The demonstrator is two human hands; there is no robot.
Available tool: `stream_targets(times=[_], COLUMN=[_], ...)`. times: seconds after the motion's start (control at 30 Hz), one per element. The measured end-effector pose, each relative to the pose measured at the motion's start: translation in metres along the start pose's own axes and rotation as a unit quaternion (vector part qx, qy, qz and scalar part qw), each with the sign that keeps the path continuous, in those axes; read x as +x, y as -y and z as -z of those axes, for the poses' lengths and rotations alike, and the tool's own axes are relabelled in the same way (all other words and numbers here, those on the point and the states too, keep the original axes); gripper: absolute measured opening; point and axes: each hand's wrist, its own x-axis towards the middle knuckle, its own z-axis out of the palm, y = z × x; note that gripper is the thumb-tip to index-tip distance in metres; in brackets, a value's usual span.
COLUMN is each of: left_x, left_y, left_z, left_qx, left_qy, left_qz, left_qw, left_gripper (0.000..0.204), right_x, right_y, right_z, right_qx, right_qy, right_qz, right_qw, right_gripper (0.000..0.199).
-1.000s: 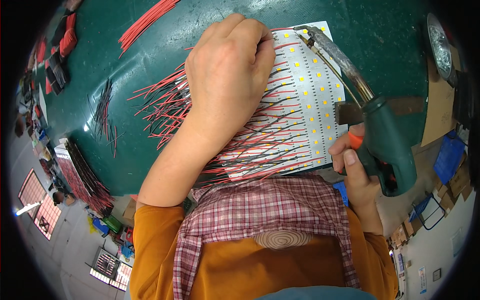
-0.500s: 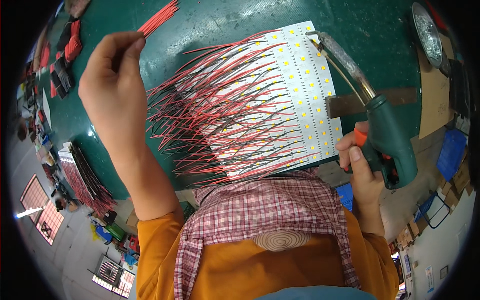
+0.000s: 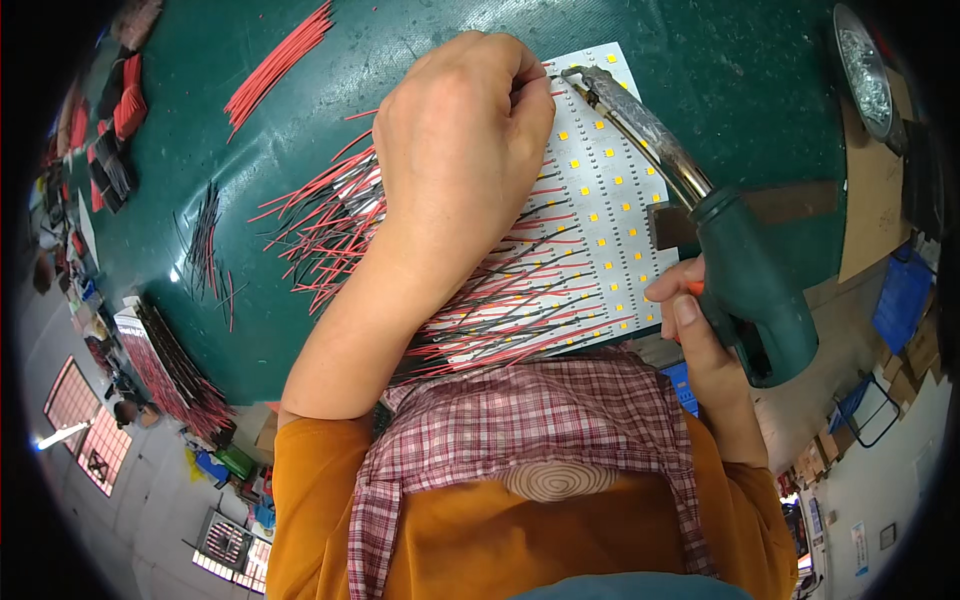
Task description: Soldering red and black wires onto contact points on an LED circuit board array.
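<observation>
A white LED board [image 3: 609,168] with rows of yellow LEDs lies on the green table. Many red and black wires [image 3: 335,225] are attached to it and fan out to the left. My left hand [image 3: 460,140] is over the board's upper part, thumb and fingers pinched on a thin wire, mostly hidden by the hand. My right hand [image 3: 705,335] grips a green-handled soldering gun [image 3: 745,270] with an orange trigger. Its tip is at the board's upper part, just right of my left fingertips.
Loose red wires [image 3: 280,65] lie at the upper left, with black and red ones [image 3: 205,240] nearer me. A stack of wired boards [image 3: 165,365] stands at the left edge. A dark bar [image 3: 790,202] touches the board's right side; a metal dish [image 3: 862,70] is at the far right.
My left hand has moved right from the loose red wires to the board. The soldering gun has shifted slightly left, and its tip is now beside my left fingertips. The board has shifted slightly left.
</observation>
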Motion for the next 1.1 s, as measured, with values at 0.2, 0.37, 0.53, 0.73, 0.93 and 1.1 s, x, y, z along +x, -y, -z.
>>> stream_targets(times=[0.2,0.37,0.53,0.73,0.93,1.1], left_x=[0.0012,0.0031,0.0062,0.0086,0.0098,0.0057], left_y=[0.0011,0.0003,-0.0015,-0.0027,-0.0040,0.0004], left_z=[-0.0018,0.0015,0.0040,0.0044,0.0047,0.0030], left_qx=[-0.005,-0.016,-0.016,-0.003,0.002,0.000], left_qy=[0.005,0.016,0.041,0.051,0.046,0.029], left_qz=[0.008,0.014,0.035,0.036,0.043,0.018], left_qw=[1.000,1.000,0.998,0.998,0.998,0.999], left_gripper=[0.008,0.008,0.011,0.013,0.013,0.012], right_x=[0.0012,-0.0014,-0.0002,0.0016,0.0008,-0.0012], right_y=[-0.0030,0.0013,-0.0003,-0.0028,-0.0037,-0.0055], right_z=[0.0025,0.0053,0.0044,0.0054,0.0001,0.0012], right_qx=[-0.137,-0.061,-0.071,-0.060,0.025,0.028], right_qy=[0.025,0.016,0.023,0.036,-0.026,0.004], right_qz=[0.044,0.009,-0.007,0.018,0.030,0.039], right_qw=[0.989,0.998,0.997,0.997,0.999,0.999], right_gripper=[0.013,0.014,0.011,0.014,0.028,0.026])
